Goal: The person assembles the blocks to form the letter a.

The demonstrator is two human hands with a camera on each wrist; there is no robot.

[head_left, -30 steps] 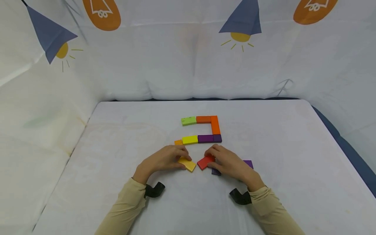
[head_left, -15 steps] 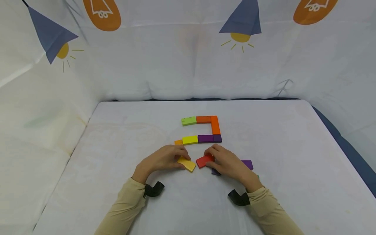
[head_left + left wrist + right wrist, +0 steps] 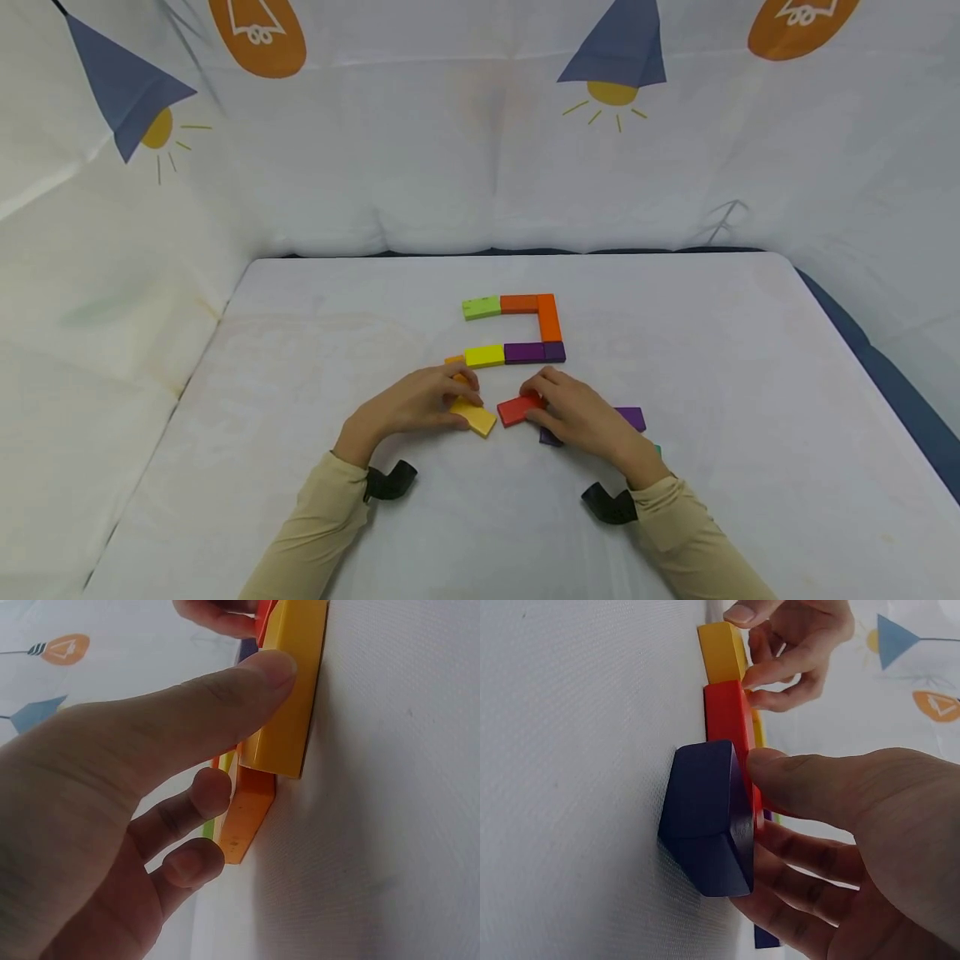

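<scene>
My left hand (image 3: pixel 412 410) holds a yellow block (image 3: pixel 478 419) lying slantwise on the table, its thumb pressed on the near side in the left wrist view. An orange block (image 3: pixel 249 806) sits at that block's far end, close by the other fingers. My right hand (image 3: pixel 585 421) pinches a red block (image 3: pixel 516 410) between thumb and fingers. The red block's left end is right at the yellow one's right end. Beside the right thumb lies a dark blue block (image 3: pixel 701 802), partly under the hand in the head view.
Beyond the hands, a bracket-shaped line of blocks runs from light green (image 3: pixel 481 307) through orange-red (image 3: pixel 550 318) and purple (image 3: pixel 523 353) to bright yellow (image 3: pixel 484 357). A purple block (image 3: pixel 632 418) and a green bit (image 3: pixel 658 450) show past the right hand. White cloth (image 3: pixel 337 208) hangs behind the table.
My right hand has slid the red block slightly left, up to the yellow one, and turned it straighter. My left hand has shifted slightly left with its yellow block.
</scene>
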